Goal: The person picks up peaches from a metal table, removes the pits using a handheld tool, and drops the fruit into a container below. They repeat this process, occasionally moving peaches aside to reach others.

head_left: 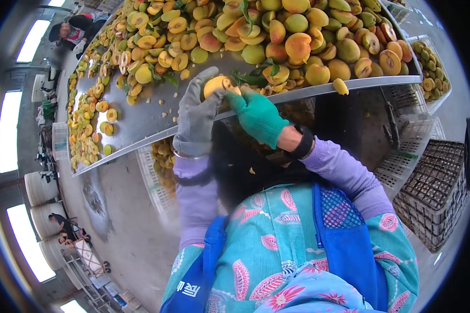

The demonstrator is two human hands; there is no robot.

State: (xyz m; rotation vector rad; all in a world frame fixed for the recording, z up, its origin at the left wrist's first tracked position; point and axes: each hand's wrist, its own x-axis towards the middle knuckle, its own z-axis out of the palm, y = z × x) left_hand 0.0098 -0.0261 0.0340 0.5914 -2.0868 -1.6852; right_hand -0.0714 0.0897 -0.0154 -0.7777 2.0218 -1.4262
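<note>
My left hand (197, 112), in a grey glove, is closed around a yellow peach (212, 86) just above the table's near edge. A brown hollow or pit shows on the side of the peach that faces my other hand. My right hand (259, 116), in a green knitted glove, is pinched closed against that side; what lies between its fingertips is hidden. Beyond both hands, whole and halved peaches (297, 48) are heaped on the metal table (156, 112), some with pits and green leaves among them.
The table's raised metal rim (350, 83) runs in front of me. Crates of fruit stand below it, and another fruit crate (432, 73) is at the right. Stacked dark crates (433, 193) stand on the floor. Other people (78, 30) are at the far left.
</note>
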